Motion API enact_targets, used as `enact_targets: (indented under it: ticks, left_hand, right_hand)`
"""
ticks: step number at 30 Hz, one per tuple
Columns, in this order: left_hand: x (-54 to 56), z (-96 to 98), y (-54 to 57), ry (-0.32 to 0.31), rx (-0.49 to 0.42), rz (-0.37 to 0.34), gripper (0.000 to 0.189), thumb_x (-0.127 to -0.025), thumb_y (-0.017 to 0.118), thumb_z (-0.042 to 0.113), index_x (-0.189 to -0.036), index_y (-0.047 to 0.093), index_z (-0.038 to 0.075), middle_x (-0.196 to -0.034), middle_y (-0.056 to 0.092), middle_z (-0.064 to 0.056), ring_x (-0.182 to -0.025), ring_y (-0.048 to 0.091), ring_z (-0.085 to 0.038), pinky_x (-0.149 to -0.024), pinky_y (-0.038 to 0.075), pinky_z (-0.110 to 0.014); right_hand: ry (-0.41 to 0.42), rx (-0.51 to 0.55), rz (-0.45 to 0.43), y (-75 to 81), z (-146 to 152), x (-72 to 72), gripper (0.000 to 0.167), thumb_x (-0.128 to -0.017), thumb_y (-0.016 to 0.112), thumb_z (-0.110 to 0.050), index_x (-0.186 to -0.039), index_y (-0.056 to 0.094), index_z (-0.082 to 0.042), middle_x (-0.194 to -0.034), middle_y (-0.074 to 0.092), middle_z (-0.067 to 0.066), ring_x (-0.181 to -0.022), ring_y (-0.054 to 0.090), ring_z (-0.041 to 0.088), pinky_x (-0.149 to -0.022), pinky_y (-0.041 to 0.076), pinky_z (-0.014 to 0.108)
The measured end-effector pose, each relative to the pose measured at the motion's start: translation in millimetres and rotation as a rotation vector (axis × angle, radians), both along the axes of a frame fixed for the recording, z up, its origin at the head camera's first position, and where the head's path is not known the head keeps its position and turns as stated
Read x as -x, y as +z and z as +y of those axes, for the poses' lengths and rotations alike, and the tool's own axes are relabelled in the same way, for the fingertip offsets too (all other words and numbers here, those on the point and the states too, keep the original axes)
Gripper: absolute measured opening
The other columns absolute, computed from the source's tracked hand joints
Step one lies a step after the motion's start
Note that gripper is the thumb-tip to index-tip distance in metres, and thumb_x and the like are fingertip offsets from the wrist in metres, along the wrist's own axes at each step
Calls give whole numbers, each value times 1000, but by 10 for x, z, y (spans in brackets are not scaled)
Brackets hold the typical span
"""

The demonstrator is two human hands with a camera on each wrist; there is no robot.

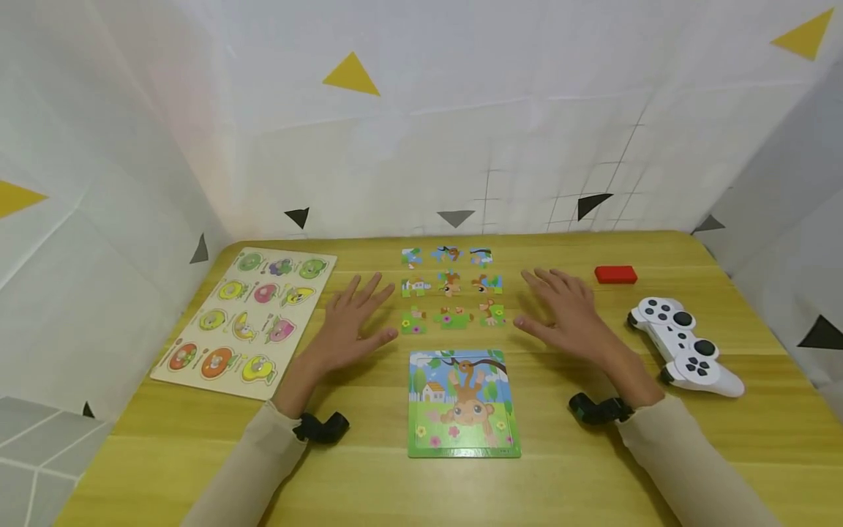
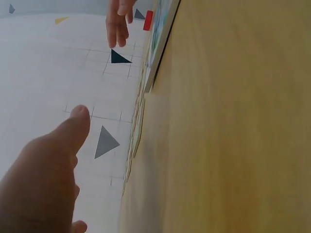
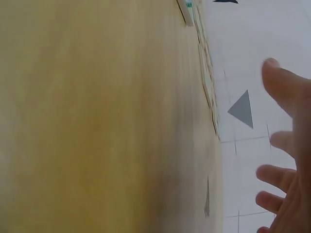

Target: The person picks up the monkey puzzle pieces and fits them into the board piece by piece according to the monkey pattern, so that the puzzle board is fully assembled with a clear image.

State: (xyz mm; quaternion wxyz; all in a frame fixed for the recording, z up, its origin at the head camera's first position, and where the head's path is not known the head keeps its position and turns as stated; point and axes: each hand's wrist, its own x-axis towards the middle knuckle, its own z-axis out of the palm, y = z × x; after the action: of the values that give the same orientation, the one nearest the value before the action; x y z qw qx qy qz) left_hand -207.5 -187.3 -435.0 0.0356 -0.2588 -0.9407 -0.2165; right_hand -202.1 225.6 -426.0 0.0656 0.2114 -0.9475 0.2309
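Two hands, the left (image 1: 345, 326) and the right (image 1: 569, 318), flank nine puzzle pieces (image 1: 450, 285) on a wooden bench (image 1: 356, 476), their fingers (image 1: 380, 297) apart and holding nothing. The pieces lie face up, separated, in three rows of three, between the hands and beyond one monkey picture board (image 1: 464, 402). Printed fragments show brown monkey, blue sky, green grass and flowers; the board carries a monkey hanging upside down beside a house, framed in green below. One fruit board (image 1: 260, 348) with twelve fruits lies at left; one red block (image 1: 615, 275) and one white game controller (image 1: 685, 351) sit at right. The wrist views show the pieces edge-on, thin and flat; only the head view shows the controller and fruit board.
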Motion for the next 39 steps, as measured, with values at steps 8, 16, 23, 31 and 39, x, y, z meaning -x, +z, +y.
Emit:
enact_targets:
  ticks: [8,16,23,31,39]
  left_hand:
    - [-90,76,-74,-149,-111,-11,69,-90,69,56,-150,50,29,-167,31,-4,-155,19,-44,-111,17,-75]
    - [-212,165,-124,-213,-152,4,52,-80,80,58,-124,70,32,-135,56,1,-132,41,-21,-101,27,-52]
    - [-276,207,-139,-248,-95,90,42,-74,83,61,-107,74,36,-111,54,8,-108,42,-14,-93,25,-45]
    - [-278,213,-166,-246,-56,124,42,-74,82,63,-105,74,36,-109,54,7,-106,42,-15,-92,24,-44]
    - [-269,204,-179,-223,-54,144,41,-79,79,60,-110,75,34,-109,56,7,-106,44,-15,-89,25,-43]
  right_hand:
    - [73,22,-23,-40,-51,-86,76,-89,75,-50,-153,48,-18,-146,52,16,-135,37,40,-105,20,69]
    - [195,24,-49,-47,-128,-184,60,-79,85,-48,-131,69,-24,-113,64,3,-111,47,24,-92,27,51]
    - [310,75,-53,-89,-199,-234,42,-75,89,-45,-113,76,-31,-99,61,-7,-95,40,12,-82,24,41]
    - [322,72,-86,-105,-242,-253,38,-75,90,-45,-109,77,-33,-100,60,-7,-93,37,13,-80,22,40]
    - [298,65,-81,-112,-248,-222,38,-80,87,-40,-115,76,-31,-98,61,-8,-94,38,13,-81,23,39]
